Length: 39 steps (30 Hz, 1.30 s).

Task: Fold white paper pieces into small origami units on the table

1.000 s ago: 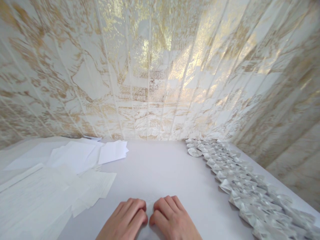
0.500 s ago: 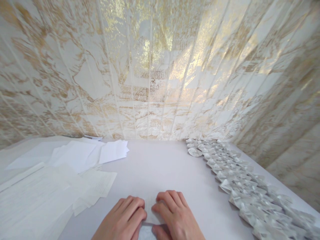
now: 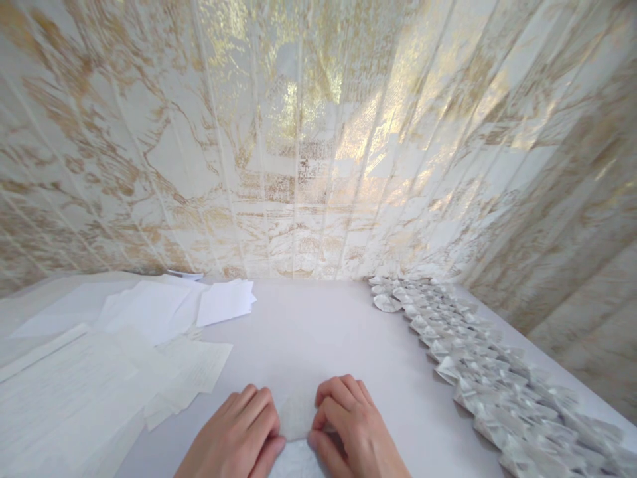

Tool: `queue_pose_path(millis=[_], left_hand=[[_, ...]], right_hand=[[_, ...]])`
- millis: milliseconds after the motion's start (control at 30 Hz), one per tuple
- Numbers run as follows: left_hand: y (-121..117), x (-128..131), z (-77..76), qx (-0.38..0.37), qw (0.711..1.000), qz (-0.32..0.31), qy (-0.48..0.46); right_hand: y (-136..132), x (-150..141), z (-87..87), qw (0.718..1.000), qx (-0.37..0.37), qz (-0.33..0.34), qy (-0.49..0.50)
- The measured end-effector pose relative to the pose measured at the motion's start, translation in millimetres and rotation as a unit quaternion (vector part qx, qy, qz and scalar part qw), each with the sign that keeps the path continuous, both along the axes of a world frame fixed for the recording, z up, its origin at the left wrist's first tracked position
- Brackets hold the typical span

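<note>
At the bottom middle, my left hand (image 3: 233,438) and my right hand (image 3: 351,428) rest on a white table (image 3: 318,332). Between them lies a small white piece of paper (image 3: 297,417), partly folded. Both hands have curled fingers pressed on its edges. My right thumb and fingers pinch the paper's right side. My left fingertips hold its left side down. The lower part of the paper is hidden by the frame's edge.
Loose white sheets (image 3: 124,345) lie spread over the table's left side, with a small stack (image 3: 225,300) farther back. Several folded paper pieces (image 3: 478,358) run in rows along the right edge. A wall with gold marbling (image 3: 318,146) stands behind the table.
My hands have drawn apart and slid slightly toward me. The paper between them, hidden before, has come into view.
</note>
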<state>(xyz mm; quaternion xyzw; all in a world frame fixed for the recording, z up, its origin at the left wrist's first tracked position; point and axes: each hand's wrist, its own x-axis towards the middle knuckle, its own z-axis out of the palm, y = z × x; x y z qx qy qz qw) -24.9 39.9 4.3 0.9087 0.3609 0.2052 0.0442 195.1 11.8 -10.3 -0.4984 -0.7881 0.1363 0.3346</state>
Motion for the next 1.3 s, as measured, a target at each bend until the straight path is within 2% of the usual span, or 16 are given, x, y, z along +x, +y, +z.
queue_pose_path(millis=[67, 300, 467, 633, 833, 1100, 1300], left_hand=[[0, 0, -0.8, -0.003, 1.0, 0.007, 0.001], [1, 1, 3.1, -0.023, 1.0, 0.006, -0.001], [2, 7, 5.5, -0.048, 0.998, 0.029, 0.009], [4, 11, -1.0, -0.027, 0.999, 0.019, -0.002], [8, 10, -6.1, 0.012, 1.0, 0.005, -0.007], [5, 10, -5.0, -0.018, 0.999, 0.026, -0.013], [9, 9, -2.1, -0.009, 1.0, -0.023, -0.015]], right_hand=[[-1, 2, 3.3, 1.0, -0.025, 0.005, 0.006], [-1, 4, 5.8, 0.999, -0.041, -0.002, -0.002], [1, -2, 10.3, 0.999, -0.046, -0.019, -0.002], [2, -9, 11.9, 0.998, -0.045, -0.047, -0.017], [4, -8, 15.2, 0.998, -0.045, -0.046, -0.028], [5, -4, 17.7, 0.997, -0.059, -0.025, -0.031], [6, -4, 16.1, 0.999, -0.043, -0.006, -0.033]])
